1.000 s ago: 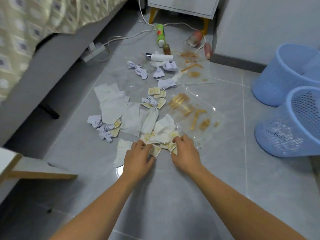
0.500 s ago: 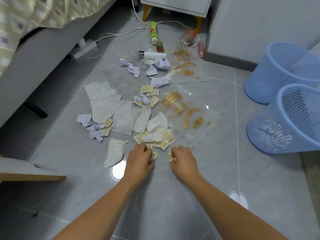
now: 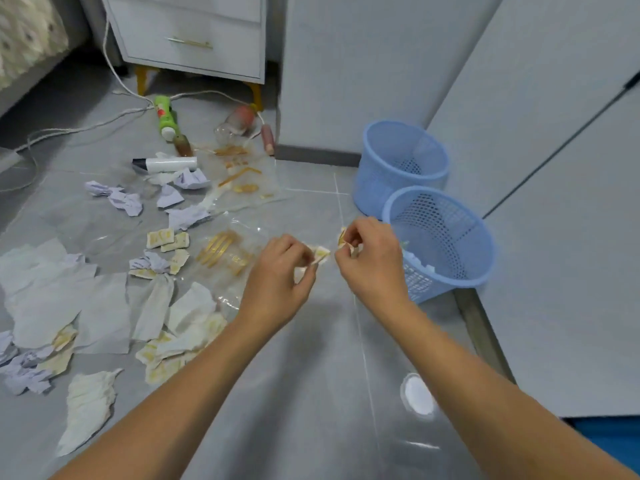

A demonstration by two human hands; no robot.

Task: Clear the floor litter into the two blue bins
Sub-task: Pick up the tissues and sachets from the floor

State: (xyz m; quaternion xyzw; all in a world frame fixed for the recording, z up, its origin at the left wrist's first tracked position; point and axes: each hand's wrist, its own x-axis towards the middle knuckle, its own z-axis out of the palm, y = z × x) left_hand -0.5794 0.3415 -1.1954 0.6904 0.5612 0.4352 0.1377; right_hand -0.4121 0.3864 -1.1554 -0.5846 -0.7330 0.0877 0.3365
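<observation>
My left hand (image 3: 277, 278) is raised off the floor, pinching small cream-and-yellow paper scraps (image 3: 319, 253). Beside it my right hand (image 3: 372, 261) holds more yellow scraps (image 3: 343, 236), just left of the near blue bin (image 3: 460, 271), which has white litter inside. The far blue bin (image 3: 374, 174) stands behind it against the wall. Litter covers the floor at left: white tissues (image 3: 104, 306), lilac crumpled paper (image 3: 126, 200), yellow scraps (image 3: 166, 237), clear plastic wrappers with gold print (image 3: 225, 254), a green bottle (image 3: 164, 116) and a white tube (image 3: 169, 164).
A white nightstand (image 3: 194, 32) on yellow legs stands at the back, with white cables (image 3: 69, 133) trailing across the floor. Grey cabinet panels (image 3: 554, 202) line the right side. The bed edge (image 3: 27, 36) is at far left. Bare grey tile lies under my arms.
Both hands lifted from the scrap pile on the floor and swung right toward the near bin, each now gripping scraps. My view turned right as well.
</observation>
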